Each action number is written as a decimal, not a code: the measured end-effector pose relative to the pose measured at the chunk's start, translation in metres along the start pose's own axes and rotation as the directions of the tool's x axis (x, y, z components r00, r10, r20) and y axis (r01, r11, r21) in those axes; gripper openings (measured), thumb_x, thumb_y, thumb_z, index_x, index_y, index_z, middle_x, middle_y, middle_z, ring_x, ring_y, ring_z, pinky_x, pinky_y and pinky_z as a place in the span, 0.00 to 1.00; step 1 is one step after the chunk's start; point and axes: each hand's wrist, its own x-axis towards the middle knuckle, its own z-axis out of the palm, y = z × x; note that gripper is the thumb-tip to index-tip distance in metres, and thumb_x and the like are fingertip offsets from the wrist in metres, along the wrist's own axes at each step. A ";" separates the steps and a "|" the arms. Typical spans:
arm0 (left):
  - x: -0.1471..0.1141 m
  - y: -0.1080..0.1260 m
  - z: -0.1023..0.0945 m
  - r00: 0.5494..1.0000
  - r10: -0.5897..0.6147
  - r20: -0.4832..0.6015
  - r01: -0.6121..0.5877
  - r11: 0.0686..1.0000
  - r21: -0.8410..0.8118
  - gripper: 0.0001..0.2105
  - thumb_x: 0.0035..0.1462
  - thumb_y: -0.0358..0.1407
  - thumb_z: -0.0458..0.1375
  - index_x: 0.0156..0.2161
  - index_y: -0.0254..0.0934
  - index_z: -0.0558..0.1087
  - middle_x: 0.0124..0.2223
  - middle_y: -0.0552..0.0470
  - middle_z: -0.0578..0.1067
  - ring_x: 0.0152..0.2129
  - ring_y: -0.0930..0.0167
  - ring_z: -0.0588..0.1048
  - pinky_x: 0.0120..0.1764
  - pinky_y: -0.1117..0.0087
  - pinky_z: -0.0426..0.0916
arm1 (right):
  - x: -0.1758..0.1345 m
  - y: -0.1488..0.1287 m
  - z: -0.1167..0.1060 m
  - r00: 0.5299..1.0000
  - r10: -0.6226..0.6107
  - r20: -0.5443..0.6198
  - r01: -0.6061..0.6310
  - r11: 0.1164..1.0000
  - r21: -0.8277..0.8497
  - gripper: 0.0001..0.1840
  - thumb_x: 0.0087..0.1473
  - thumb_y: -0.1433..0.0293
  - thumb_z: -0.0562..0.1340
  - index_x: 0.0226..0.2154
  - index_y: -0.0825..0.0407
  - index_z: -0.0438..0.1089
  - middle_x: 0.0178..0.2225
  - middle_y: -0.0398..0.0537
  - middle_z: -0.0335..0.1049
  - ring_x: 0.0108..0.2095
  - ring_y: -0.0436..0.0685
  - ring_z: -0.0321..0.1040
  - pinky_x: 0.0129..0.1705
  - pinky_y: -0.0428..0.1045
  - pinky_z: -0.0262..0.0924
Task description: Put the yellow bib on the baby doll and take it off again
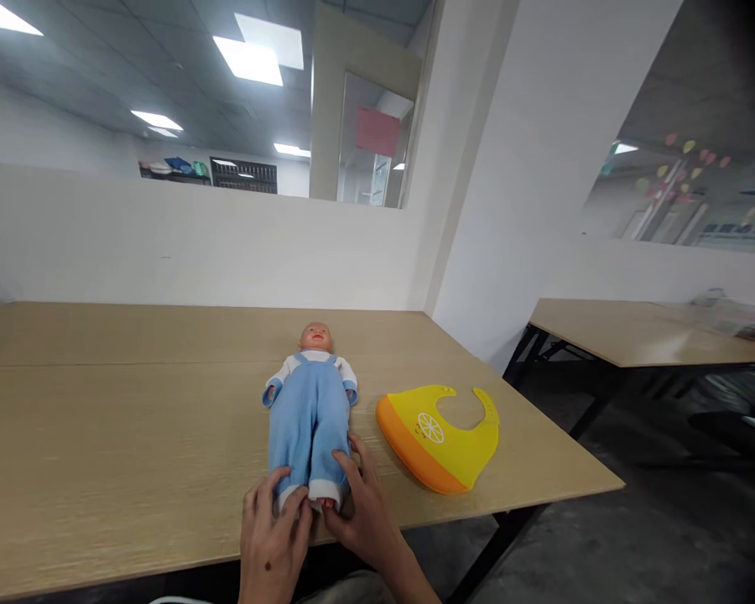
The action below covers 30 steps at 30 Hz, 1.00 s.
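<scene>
A baby doll (316, 403) lies on its back on the table, head away from me, in a white top and light blue overalls with white cuffs. My left hand (273, 533) is closed around the bottom of the leg on the left, its fingers at the cuff. On the other leg, my right hand (366, 512) has its fingers bent around the cloth from the outer side, with the thumb near the cuff. A small bare foot shows below that cuff. To the right of the doll a yellow bib (459, 440) with an orange pocket and a white citrus print lies flat, touched by neither hand.
The wooden table (132, 453) reaches back to a white wall (226, 252) with a window above. Its front edge runs just below the doll's feet. A second table (629, 331) with dark legs stands at the right, with a see-through plastic bag on it.
</scene>
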 end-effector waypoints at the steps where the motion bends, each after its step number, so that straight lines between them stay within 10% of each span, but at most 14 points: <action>1: -0.001 0.001 0.001 1.000 0.001 -0.015 -0.001 1.000 -0.012 0.07 0.55 0.28 0.57 0.38 0.38 0.75 0.48 0.41 0.69 0.43 0.61 0.68 0.45 0.58 0.67 | 0.000 0.000 0.000 1.000 0.008 0.003 -0.008 1.000 0.006 0.34 0.49 0.66 0.62 0.58 0.50 0.55 0.65 0.59 0.41 0.64 0.66 0.45 0.61 0.60 0.52; 30: -0.022 -0.037 0.013 0.980 -0.196 -0.012 0.188 0.951 -0.245 0.14 0.56 0.29 0.53 0.47 0.42 0.73 0.52 0.44 0.64 0.44 0.65 0.71 0.44 0.61 0.72 | 0.000 -0.004 0.000 0.999 0.039 0.028 -0.039 0.999 -0.011 0.35 0.47 0.67 0.64 0.58 0.48 0.56 0.65 0.56 0.44 0.63 0.65 0.50 0.60 0.59 0.55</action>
